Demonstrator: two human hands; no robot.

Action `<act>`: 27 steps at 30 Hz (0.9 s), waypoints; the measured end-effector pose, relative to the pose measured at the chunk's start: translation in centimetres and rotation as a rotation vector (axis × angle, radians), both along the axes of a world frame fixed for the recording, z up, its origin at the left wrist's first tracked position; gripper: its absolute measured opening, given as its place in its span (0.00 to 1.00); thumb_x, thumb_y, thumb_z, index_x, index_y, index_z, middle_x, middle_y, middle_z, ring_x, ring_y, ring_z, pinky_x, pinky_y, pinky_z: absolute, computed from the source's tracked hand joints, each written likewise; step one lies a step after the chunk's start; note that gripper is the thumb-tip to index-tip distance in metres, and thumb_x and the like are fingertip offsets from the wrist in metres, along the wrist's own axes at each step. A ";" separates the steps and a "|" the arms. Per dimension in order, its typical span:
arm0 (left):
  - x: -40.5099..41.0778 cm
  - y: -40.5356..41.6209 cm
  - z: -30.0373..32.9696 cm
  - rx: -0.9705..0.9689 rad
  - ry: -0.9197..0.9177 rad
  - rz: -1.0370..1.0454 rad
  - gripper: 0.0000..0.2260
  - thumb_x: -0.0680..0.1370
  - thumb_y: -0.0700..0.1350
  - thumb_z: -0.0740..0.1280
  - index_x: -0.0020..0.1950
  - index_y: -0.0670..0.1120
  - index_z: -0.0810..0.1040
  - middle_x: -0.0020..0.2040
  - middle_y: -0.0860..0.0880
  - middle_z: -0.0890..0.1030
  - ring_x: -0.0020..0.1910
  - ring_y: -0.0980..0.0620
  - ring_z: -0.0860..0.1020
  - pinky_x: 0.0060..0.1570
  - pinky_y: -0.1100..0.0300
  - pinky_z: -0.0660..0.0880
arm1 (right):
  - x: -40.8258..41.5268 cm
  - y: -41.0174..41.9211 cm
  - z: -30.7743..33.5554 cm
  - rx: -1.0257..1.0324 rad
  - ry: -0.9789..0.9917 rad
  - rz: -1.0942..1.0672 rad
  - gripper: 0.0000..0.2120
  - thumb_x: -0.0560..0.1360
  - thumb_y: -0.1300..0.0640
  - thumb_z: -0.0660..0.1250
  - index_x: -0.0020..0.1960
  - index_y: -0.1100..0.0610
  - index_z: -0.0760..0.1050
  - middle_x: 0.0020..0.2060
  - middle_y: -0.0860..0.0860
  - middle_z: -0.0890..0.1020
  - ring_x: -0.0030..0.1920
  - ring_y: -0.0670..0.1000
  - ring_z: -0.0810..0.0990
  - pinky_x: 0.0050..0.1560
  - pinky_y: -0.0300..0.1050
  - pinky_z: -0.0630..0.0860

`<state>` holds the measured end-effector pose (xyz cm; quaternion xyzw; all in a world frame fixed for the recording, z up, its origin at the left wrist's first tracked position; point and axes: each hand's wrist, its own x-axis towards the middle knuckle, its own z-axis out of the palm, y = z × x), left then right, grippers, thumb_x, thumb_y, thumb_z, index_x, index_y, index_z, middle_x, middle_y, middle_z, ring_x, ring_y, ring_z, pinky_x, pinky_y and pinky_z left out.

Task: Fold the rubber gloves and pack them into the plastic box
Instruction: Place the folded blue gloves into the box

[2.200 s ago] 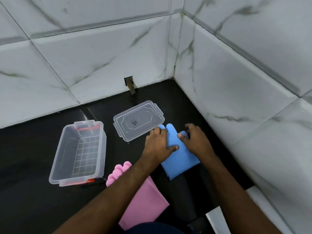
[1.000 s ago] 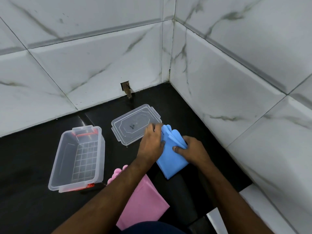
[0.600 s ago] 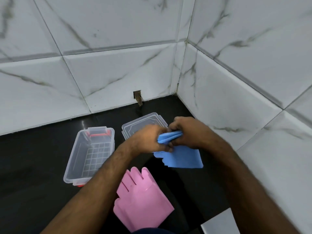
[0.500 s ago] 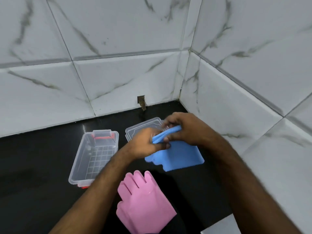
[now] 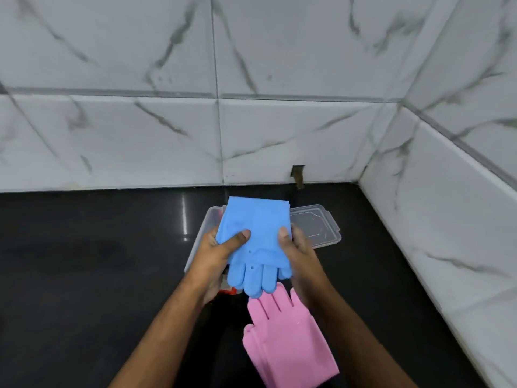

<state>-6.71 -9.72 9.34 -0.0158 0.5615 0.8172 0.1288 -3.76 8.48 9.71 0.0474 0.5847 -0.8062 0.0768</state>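
I hold the folded blue rubber gloves (image 5: 256, 233) between both hands, lifted over the clear plastic box (image 5: 207, 224), which they mostly hide. My left hand (image 5: 218, 253) grips their left edge with the thumb on top. My right hand (image 5: 296, 247) grips the right edge the same way. The blue fingers hang down toward me. The pink rubber gloves (image 5: 288, 340) lie flat on the black counter, just below my hands, fingers pointing at the box.
The clear lid (image 5: 316, 228) lies on the black counter (image 5: 98, 261) right of the box. Marble-tiled walls close in the back and the right side. A small hole (image 5: 298, 175) sits at the back wall's base.
The blue gloves went from lying by the lid to being folded, lifted and carried left over the box. The camera view shifted left as well.
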 end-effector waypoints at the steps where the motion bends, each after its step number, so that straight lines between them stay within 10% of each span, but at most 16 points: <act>1: 0.3 -0.7 -0.5 0.009 -0.012 0.020 0.06 0.79 0.41 0.73 0.56 0.45 0.85 0.55 0.39 0.87 0.54 0.39 0.86 0.48 0.48 0.84 | -0.1 -1.0 -0.3 0.117 0.015 -0.082 0.20 0.81 0.48 0.68 0.71 0.47 0.70 0.64 0.53 0.82 0.60 0.54 0.84 0.59 0.59 0.82; 11: -1.7 -5.6 -2.7 -0.315 0.014 0.184 0.21 0.72 0.44 0.76 0.64 0.50 0.77 0.57 0.47 0.86 0.53 0.47 0.87 0.47 0.51 0.84 | -2.3 -5.5 -2.2 0.493 0.097 -0.047 0.35 0.78 0.62 0.69 0.79 0.46 0.57 0.69 0.45 0.74 0.67 0.47 0.76 0.68 0.50 0.76; 17: -4.1 -5.0 -2.8 -0.740 0.192 0.090 0.26 0.77 0.40 0.68 0.74 0.54 0.70 0.62 0.54 0.80 0.58 0.48 0.82 0.59 0.50 0.80 | -3.8 -6.8 -3.1 0.826 0.107 -0.114 0.18 0.79 0.61 0.67 0.69 0.52 0.76 0.63 0.52 0.72 0.63 0.51 0.77 0.50 0.15 0.62; 27: -4.7 -5.2 -3.0 -1.037 0.302 0.063 0.22 0.80 0.41 0.71 0.74 0.46 0.76 0.67 0.44 0.77 0.60 0.54 0.74 0.60 0.66 0.68 | -4.2 -7.0 -3.7 1.091 0.113 0.042 0.27 0.82 0.45 0.62 0.78 0.53 0.64 0.68 0.56 0.68 0.66 0.55 0.73 0.65 0.43 0.70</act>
